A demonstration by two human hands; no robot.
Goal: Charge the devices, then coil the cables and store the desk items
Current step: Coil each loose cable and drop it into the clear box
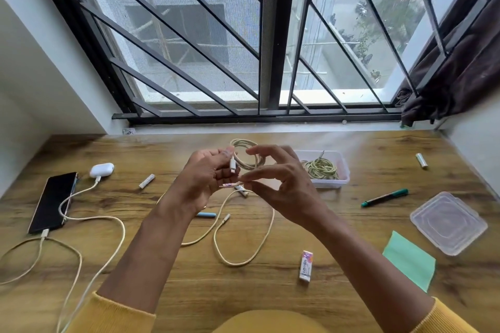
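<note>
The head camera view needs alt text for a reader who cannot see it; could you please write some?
Over a wooden desk by a barred window, the left hand holds a partly coiled cream cable while the right hand pinches its trailing length. A phone and earbud case lie plugged in at left; a clear box at right holds another coiled cable.

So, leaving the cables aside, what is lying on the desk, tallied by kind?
Phone: 1
Earbud case: 1
White batteries: 3, one partly hidden by the hands
Blue stick: 1, kind unclear
Marker: 1
Eraser: 1
Box: 1
Lid: 1
Green cloth: 1
Total: 11
</note>
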